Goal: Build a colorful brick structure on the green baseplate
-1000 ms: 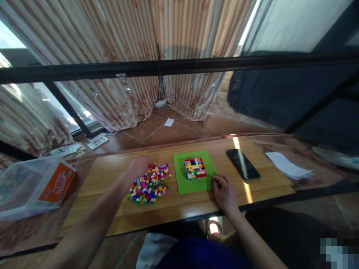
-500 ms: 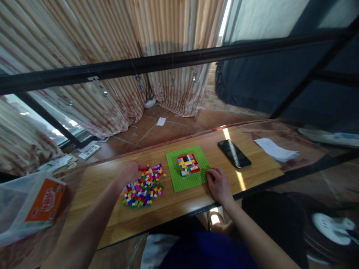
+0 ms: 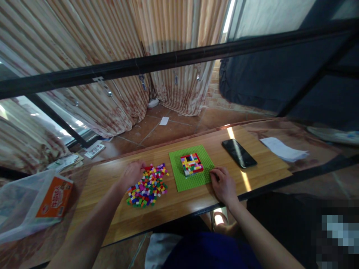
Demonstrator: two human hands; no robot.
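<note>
A loose pile of small toy building bricks (image 3: 148,186) in many colours lies on the wooden tabletop (image 3: 174,203). At the pile's upper left edge is my left hand (image 3: 132,173), its fingers bent together and touching red bricks (image 3: 146,169). Whether one is gripped does not show. A green studded baseplate (image 3: 179,184) lies right of the pile, carrying a square block of multicoloured bricks (image 3: 192,164) with a dark gap in its top. My right hand (image 3: 225,184) rests at the baseplate's right edge with fingers curled and thumb against them; anything inside is hidden.
A black phone (image 3: 239,153) lies on the right of the tabletop, with white paper (image 3: 283,148) beyond it. To the left stands a clear plastic bin (image 3: 25,209) with an orange label. A dark metal bar (image 3: 168,61) crosses beyond the table, before curtains (image 3: 112,33).
The whole view has shifted slightly, so things sit a little farther right. Both hands stay at nearly the same spots by the pile and the baseplate.
</note>
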